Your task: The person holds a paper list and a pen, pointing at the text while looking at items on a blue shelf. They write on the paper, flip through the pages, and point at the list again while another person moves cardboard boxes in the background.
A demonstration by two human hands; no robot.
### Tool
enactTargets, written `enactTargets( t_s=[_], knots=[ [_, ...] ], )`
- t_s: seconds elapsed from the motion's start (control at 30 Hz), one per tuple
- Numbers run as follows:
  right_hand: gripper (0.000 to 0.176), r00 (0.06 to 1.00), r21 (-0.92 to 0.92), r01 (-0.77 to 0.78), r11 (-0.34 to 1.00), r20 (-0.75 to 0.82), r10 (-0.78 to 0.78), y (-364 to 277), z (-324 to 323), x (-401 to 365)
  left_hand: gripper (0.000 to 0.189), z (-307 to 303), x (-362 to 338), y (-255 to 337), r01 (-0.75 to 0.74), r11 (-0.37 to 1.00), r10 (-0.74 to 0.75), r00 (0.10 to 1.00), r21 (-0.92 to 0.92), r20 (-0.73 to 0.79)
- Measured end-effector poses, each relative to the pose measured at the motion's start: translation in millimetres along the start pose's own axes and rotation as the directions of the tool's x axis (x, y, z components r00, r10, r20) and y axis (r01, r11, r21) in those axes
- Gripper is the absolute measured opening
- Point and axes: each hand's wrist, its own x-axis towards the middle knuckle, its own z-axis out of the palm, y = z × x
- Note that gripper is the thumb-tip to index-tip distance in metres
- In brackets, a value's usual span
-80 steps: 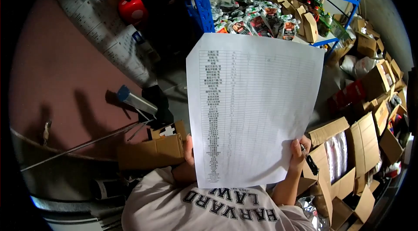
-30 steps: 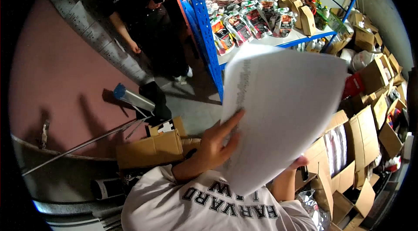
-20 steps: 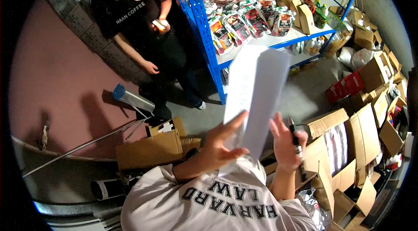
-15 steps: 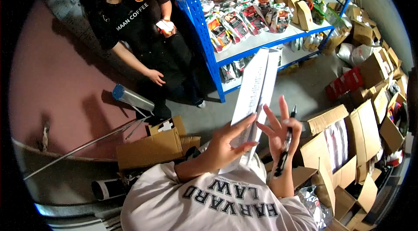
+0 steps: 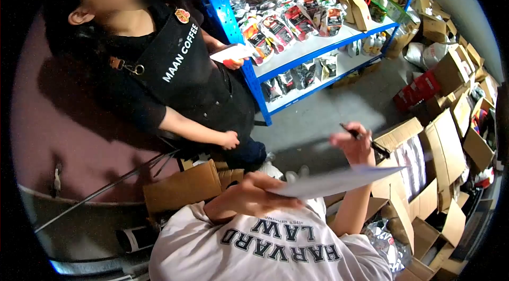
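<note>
White printed-paper sheets lie nearly flat in front of my chest, blurred by motion. My left hand is closed on their left edge, thumb and fingers pinching it. Beyond the sheets my right hand is raised, with a dark pen held across its fingers. The right fingers are partly smeared, and that hand is apart from the paper. What is written on the sheets cannot be read.
A person in a black apron stands close at the left, holding a white item. Ahead is a blue shelf with packaged pouches. Open cardboard boxes crowd the right; another box sits left. A metal pole slants nearby.
The paper has swung from upright to nearly flat, toward the right. My right hand has come off it and moved away with the pen. The other person has stepped closer.
</note>
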Motion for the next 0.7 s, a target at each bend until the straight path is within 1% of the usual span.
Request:
enactTargets(
  t_s=[0.03,0.07,0.13,0.2,0.27,0.3,0.4,0.43,0.47,0.5,0.53,0.57,0.6,0.63,0.67,0.7],
  knots=[
    [0.052,0.994,0.02,0.066,0.998,0.081,-0.068,0.0,1.8,-2.9,0.033,-9.3,6.4,5.3,0.045,0.998,-0.044,0.999,0.047,-0.025],
    [0.053,0.985,0.019,0.149,0.989,0.082,-0.15,1.0,4.1,-6.3,0.035,-9.5,6.9,4.6,0.087,0.991,-0.078,0.993,0.105,-0.091],
    [0.054,0.95,-0.057,0.309,0.949,-0.017,-0.31,2.7,10.4,-12.5,0.039,-9.8,7.9,3.0,0.189,0.961,-0.143,0.965,0.204,-0.221],
    [0.055,0.878,-0.21,0.446,0.87,-0.087,-0.471,4.4,33.4,-10.9,0.04,-4.4,11.8,3.1,0.19,0.927,-0.118,0.967,0.325,-0.228],
    [0.057,0.809,-0.388,0.522,0.76,-0.058,-0.585,7.2,50.9,-10.5,0.041,1.1,14.5,4.6,0.17,0.902,-0.088,0.972,0.396,-0.216],
    [0.057,0.772,-0.473,0.553,0.686,-0.019,-0.635,9.3,57.8,-10.3,0.042,3.2,15.3,4.8,0.158,0.888,-0.073,0.975,0.432,-0.208],
    [0.059,0.678,-0.61,0.633,0.477,0.139,-0.722,11.7,72.6,-7.5,0.044,11.0,5.7,-2.0,0.225,0.927,-0.2,0.973,0.3,-0.111],
    [0.06,0.666,-0.629,0.625,0.462,0.12,-0.737,11.9,76.0,-7.2,0.048,13.0,13.1,8.5,0.162,0.946,-0.167,0.986,0.281,-0.003],
    [0.061,0.673,-0.647,0.58,0.494,0.04,-0.738,12.4,81.9,-6.6,0.052,17.2,17.7,10.6,0.095,0.97,-0.117,0.989,0.222,0.091],
    [0.079,0.652,-0.586,0.303,0.752,-0.448,-0.612,3.6,110.8,-0.5,0.053,20.3,22.0,11.3,0.095,0.985,-0.115,0.984,0.145,0.137],
    [0.081,0.711,-0.687,0.338,0.644,-0.262,-0.653,5.5,101.0,-8.7,0.054,24.1,25.1,11.0,0.097,0.993,-0.108,0.977,0.067,0.183],
    [0.084,0.742,-0.751,0.404,0.523,-0.066,-0.667,7.4,91.1,-16.9,0.048,27.0,23.2,9.2,0.167,0.986,-0.169,0.965,0.028,0.2],
    [0.084,0.704,-0.786,0.494,0.373,0.11,-0.702,7.2,90.9,-12.4,0.042,29.8,21.4,7.4,0.237,0.971,-0.23,0.949,-0.008,0.217],
    [0.082,0.719,-0.807,0.455,0.375,0.084,-0.69,6.9,94.7,-14.1,0.04,35.0,15.9,3.3,0.173,0.985,-0.171,0.98,-0.019,0.103],
    [0.081,0.732,-0.828,0.415,0.377,0.057,-0.679,7.0,98.6,-16.5,0.038,34.8,13.1,-2.1,0.116,0.993,-0.113,0.99,-0.026,0.088],
    [0.081,0.734,-0.816,0.406,0.411,0.023,-0.679,10.0,97.6,-22.5,0.036,34.5,10.3,-7.4,0.058,0.998,-0.055,0.996,-0.032,0.073]
  ],
)
